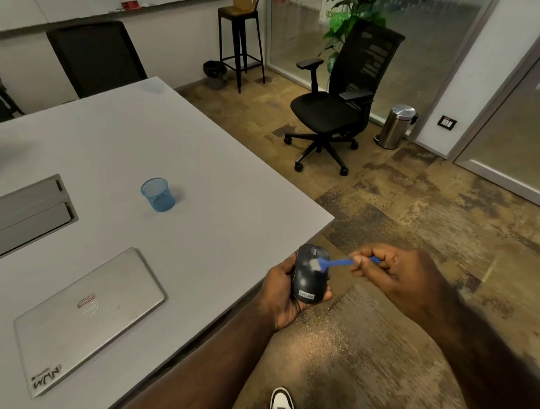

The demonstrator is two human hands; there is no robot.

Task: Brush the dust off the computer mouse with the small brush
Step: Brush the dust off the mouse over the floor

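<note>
My left hand cradles a black computer mouse from below, just past the table's right edge, with its top side up and a white label at the near end. A small blue brush is pinched in my right hand by the handle. Its pale bristles rest on the upper middle of the mouse, where a whitish patch shows. Part of the handle is hidden inside my right fingers.
A grey table carries a closed silver laptop, a blue mesh cup and a grey cable hatch. Off to the right stand a black office chair, a steel bin and a stool. My shoe is below.
</note>
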